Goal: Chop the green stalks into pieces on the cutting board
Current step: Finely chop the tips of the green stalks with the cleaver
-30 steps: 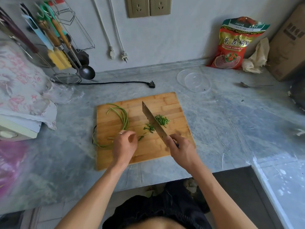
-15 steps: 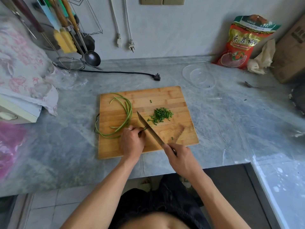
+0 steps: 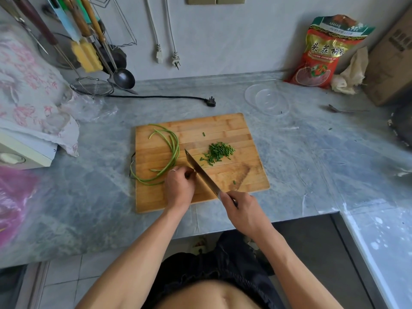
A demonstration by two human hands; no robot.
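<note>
Left hand (image 3: 179, 186): fingers curled down, pinning the green stalks (image 3: 172, 150) to the cutting board (image 3: 223, 128) just beside the blade.
Right hand (image 3: 242, 211): fingers wrapped tight round the knife (image 3: 201, 173) handle.
Knife: blade angled across the board, tip pointing away from the person.
Green stalks: long, uncut, curling over the board's left part; one loop overhangs its left edge.
Chopped pieces (image 3: 218, 152): small pile right of the blade, a few strays nearby.
Cutting board: flat on the grey countertop (image 3: 312, 157).
Clear bowl (image 3: 266, 100): behind the board, to the right.
</note>
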